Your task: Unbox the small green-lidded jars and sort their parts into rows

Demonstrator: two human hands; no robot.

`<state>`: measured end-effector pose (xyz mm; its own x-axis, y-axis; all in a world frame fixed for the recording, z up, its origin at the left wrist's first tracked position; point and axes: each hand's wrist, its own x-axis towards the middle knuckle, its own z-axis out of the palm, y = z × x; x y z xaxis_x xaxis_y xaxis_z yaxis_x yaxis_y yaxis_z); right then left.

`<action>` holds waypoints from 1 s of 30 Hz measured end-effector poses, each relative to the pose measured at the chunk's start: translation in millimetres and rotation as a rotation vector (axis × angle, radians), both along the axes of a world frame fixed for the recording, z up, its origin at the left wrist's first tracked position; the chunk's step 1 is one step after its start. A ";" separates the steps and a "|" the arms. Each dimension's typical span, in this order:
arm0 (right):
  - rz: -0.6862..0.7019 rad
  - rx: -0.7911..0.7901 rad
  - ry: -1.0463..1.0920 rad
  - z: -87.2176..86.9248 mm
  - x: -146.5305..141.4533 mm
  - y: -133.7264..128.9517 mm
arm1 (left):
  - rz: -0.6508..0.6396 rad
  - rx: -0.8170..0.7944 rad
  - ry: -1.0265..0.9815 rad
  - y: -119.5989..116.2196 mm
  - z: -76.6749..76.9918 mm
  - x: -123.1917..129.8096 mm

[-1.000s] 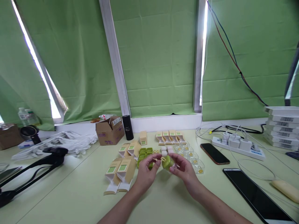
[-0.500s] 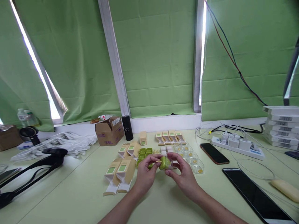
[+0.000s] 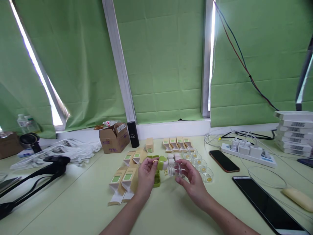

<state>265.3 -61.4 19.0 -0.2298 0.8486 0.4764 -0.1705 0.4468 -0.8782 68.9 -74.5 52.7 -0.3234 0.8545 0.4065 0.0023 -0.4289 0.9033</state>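
My left hand (image 3: 144,176) pinches a green cap (image 3: 161,163) with a small cord loop; a whitish part shows at the cap's right end. In my right hand (image 3: 194,184), thumb and fingers grip a clear plastic cup (image 3: 174,170), turned sideways with its mouth toward the cap. A narrow gap separates cap and cup. Green open pieces (image 3: 156,181) lie behind my left hand, partly hidden. Beyond the cup are small white pieces (image 3: 171,156). Several clear cups (image 3: 207,176) with yellow bits in the bottom stand right of my right hand.
Open tan cartons (image 3: 130,178) lie left of my hands, with more cartons (image 3: 179,143) at the back. A brown box (image 3: 114,138) and a black cylinder (image 3: 133,134) stand behind. Phone (image 3: 223,161), tablet (image 3: 266,202) and power strip (image 3: 248,155) are on the right.
The green cap and the clear cup, held together before, are now apart. My left hand has moved left with the cap, while the right hand keeps the cup nearly in place.
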 end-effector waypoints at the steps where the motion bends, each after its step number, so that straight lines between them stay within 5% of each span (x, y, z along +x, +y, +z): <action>1: 0.006 -0.012 0.008 0.8 -0.1 -1.1 | 0.009 -0.009 -0.021 1.0 -0.3 -0.3; 6: -0.004 -0.011 0.001 9.1 5.1 -6.8 | 0.038 -0.035 -0.092 5.9 -1.7 -2.4; 11: -0.270 0.212 -0.191 31.1 24.7 -4.3 | 0.066 -0.033 -0.095 6.1 -0.7 -2.9; 17: -0.369 0.355 -0.479 53.7 62.9 2.9 | 0.068 -0.032 -0.078 5.0 0.6 -1.8; 23: -0.494 0.525 -0.813 25.1 87.8 8.1 | 0.059 -0.021 -0.075 4.2 1.7 0.3; 30: -0.515 0.557 -0.907 -6.2 93.8 17.0 | 0.052 -0.026 -0.061 2.3 3.0 1.3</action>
